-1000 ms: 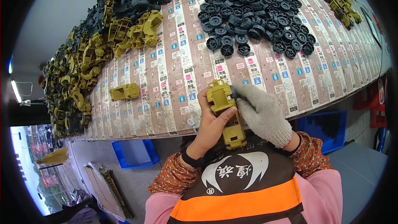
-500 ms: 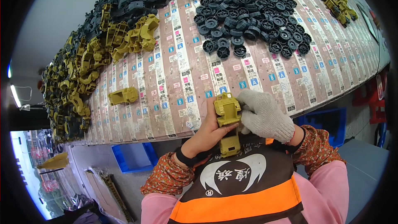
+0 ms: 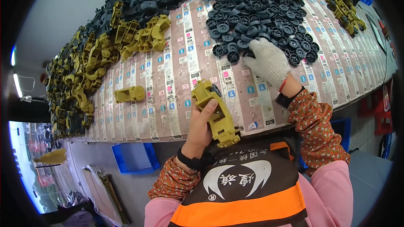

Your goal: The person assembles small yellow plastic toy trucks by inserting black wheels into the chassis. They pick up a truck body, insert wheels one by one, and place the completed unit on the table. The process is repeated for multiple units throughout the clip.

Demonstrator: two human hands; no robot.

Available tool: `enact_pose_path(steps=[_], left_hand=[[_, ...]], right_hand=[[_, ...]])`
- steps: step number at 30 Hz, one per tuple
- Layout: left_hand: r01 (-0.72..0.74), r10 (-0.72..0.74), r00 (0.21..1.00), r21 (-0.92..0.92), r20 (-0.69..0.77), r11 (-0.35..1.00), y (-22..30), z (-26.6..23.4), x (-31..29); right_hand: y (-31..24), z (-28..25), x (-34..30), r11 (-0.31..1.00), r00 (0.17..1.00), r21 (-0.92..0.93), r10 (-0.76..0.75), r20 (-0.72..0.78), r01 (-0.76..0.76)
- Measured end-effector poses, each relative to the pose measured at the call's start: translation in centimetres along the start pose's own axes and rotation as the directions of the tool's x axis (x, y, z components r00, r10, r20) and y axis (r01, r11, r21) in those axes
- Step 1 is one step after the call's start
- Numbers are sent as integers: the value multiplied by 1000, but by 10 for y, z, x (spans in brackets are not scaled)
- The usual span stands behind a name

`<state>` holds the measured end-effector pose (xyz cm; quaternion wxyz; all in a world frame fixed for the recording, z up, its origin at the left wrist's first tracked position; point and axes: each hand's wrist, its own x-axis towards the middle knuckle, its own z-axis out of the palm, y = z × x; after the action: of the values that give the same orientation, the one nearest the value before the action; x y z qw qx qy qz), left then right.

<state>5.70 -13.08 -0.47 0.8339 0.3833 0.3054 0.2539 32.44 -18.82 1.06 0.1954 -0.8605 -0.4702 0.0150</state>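
Left hand (image 3: 199,127) grips a hollow, angular yellow vehicle body (image 3: 223,122); right hand (image 3: 268,61), hold unclear.

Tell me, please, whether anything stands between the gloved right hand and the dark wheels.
Nothing visible does: the right hand is at the near edge of the dark wheels; the left hand holds the yellow vehicle body apart.

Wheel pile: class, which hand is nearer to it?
Right. The right hand is at the near edge of the wheel pile; the left hand is farther back, holding a yellow vehicle body.
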Motion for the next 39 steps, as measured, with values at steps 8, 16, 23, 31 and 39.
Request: enact_pose_path(steps=[8,16,23,31,39], left_hand=[[-27,26,1000,-108,-16,994,7,-1,-2],[-205,206,974,24,-92,978,5,14,2],[-299,307,938,73,-160,952,-4,13,5],[-347,361,922,115,-139,931,-4,17,2],[-357,373,921,139,-110,924,-1,18,-2]], right_hand=[[-28,-31,-62,863,977,505,-95,190,-14],[-68,-33,-127,663,969,748,-154,192,-43],[-69,-28,-144,675,981,737,-163,108,31],[-67,-33,-151,681,978,732,-134,161,-28],[-66,-33,-159,712,972,701,-194,130,48]])
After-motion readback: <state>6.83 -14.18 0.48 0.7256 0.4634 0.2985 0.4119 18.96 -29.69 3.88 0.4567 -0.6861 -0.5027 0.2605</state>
